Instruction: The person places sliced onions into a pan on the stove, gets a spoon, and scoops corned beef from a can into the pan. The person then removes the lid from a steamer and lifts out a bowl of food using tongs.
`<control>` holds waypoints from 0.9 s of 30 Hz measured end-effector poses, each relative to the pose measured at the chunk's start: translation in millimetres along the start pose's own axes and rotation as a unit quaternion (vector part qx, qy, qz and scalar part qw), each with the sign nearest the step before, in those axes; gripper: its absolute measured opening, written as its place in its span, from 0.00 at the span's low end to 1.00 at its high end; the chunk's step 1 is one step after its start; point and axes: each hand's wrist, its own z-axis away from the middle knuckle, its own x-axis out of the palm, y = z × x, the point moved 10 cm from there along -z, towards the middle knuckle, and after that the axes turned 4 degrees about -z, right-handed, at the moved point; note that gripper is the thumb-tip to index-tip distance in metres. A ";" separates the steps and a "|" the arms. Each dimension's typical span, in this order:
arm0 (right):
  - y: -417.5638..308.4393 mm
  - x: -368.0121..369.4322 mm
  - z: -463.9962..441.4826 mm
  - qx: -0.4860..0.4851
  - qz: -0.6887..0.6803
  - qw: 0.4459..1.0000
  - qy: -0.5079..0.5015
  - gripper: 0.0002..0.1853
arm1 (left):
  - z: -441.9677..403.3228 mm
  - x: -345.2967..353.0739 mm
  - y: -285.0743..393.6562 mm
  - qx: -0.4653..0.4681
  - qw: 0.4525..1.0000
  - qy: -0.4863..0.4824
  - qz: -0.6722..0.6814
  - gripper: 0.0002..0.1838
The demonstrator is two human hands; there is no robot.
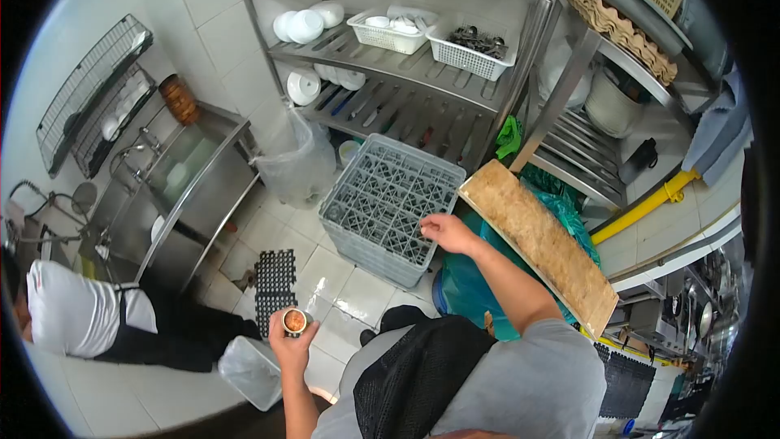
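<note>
Shelving (374,73) fills the far side before us, and one stack-like grey crate (370,260) stands on the floor in front of it, partly blocking the lower shelf. To the right of the crate we see one wooden board (536,244) set at a slant, with teal plastic (465,289) beneath and beside it; our right forearm crosses in front of both. A clear plastic bag (292,158) hangs to the far left of the crate, near the sink unit (207,219). Farther left stands one other person (85,309), with a clear bin (252,374) on the near side of that person's legs.

We count two white baskets on the upper shelf: the left basket (378,37) holds white dishes, the right basket (471,60) a heap of cutlery (478,42). Three white bowls (306,26) sit to their left, and several knives (372,114) lie below.

Our left hand (287,345) is curled around one small cup (295,310) at the near left, its contents orange-brown. Our right hand (447,232), fingers loosely bent, is at the crate's right edge; we cannot tell whether it touches. The crate's top is divided into many gridded compartments.
</note>
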 end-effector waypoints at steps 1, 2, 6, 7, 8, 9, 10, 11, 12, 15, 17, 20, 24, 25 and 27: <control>-11.5 -16.3 -18.3 -0.032 0.047 0.998 0.006 0.19 | -17.5 5.0 -4.8 0.001 1.000 -0.007 0.003 0.25; -11.8 -35.2 -39.1 -0.046 0.071 0.996 0.026 0.19 | -36.4 7.4 4.7 0.019 1.000 -0.019 -0.015 0.26; -46.8 -140.7 -120.9 -0.117 0.153 0.961 0.197 0.22 | -106.7 25.0 22.6 0.053 0.997 -0.032 -0.042 0.25; -54.5 -170.0 -144.8 -0.138 0.149 0.951 0.231 0.24 | -117.2 32.6 22.6 0.053 0.997 -0.031 -0.039 0.25; -67.0 -197.4 -166.5 -0.149 0.195 0.934 0.260 0.27 | -131.0 39.7 17.6 0.047 0.998 -0.023 -0.045 0.24; -68.9 -225.7 -190.8 -0.137 0.201 0.926 0.289 0.29 | -141.1 48.6 17.3 0.045 0.998 -0.023 -0.048 0.24; -71.7 -254.9 -215.6 -0.117 0.178 0.927 0.308 0.30 | -152.2 55.5 16.3 0.034 0.998 -0.018 -0.047 0.24; -75.1 -281.8 -238.8 -0.100 0.193 0.917 0.334 0.33 | -163.6 60.7 16.6 0.025 0.998 -0.013 -0.047 0.24; -76.7 -307.2 -263.7 -0.085 0.220 0.906 0.351 0.35 | -172.7 68.2 18.4 0.019 0.999 -0.017 -0.044 0.24; -72.4 -368.1 -322.4 -0.029 0.340 0.861 0.378 0.40 | -194.3 82.9 42.3 0.032 0.998 -0.029 -0.056 0.25; -64.6 -385.4 -342.1 0.036 0.440 0.807 0.392 0.37 | -201.8 90.6 32.0 0.006 0.998 -0.033 -0.043 0.25; -54.2 -390.2 -354.2 0.093 0.462 0.804 0.363 0.28 | -212.6 92.3 29.8 -0.011 0.998 -0.037 -0.045 0.26; -69.7 -369.7 -347.0 0.003 0.481 0.777 0.407 0.15 | -214.3 93.5 15.9 -0.016 0.998 -0.032 -0.054 0.25; -72.8 -361.4 -339.9 0.006 0.482 0.775 0.408 0.15 | -218.7 95.1 13.2 -0.018 0.998 -0.030 -0.052 0.25; -84.7 -339.1 -321.3 -0.025 0.468 0.781 0.414 0.13 | -223.2 100.2 6.6 -0.027 0.998 -0.040 -0.049 0.25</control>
